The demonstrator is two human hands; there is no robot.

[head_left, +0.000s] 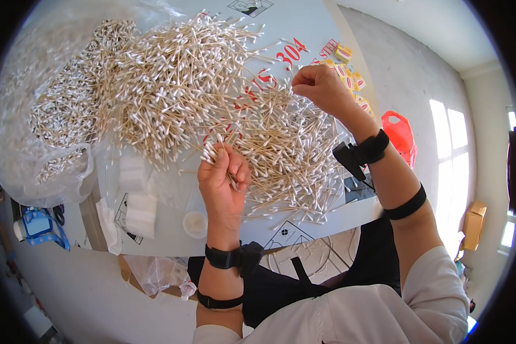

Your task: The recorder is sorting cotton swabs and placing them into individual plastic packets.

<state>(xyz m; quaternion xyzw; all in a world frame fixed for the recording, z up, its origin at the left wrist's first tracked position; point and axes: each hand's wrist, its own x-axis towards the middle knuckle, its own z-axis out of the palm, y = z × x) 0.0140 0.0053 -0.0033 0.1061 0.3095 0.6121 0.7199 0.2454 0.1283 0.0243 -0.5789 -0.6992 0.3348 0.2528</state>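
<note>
In L hand (223,186), bunch of cotton swabs (210,152): fingers curled round, thumb over top, heads poking out far-L past thumb, a few tips showing on near side below fingers. Bunch's long axis approx. far-L to near-R, oblique to bench (166,238) edge; exact count hidden in palm. From L grip, loose heap (298,152) immed. to R; big pile (172,80) fwd-L. Over far edge of same heap, R hand (327,92), thumb + fingers drawn tog. at tips; can't tell if any swab pinched there. Key relation: heap diag. betw. both hands, L at near-L margin, R at far-R; bunch well apart from R grip, back toward body and to L. For far sticks, R nearer; for near-L ones, L. In heap, mixed axes, no common lie, so any pick there prob. off-line w/ bunch.
</note>
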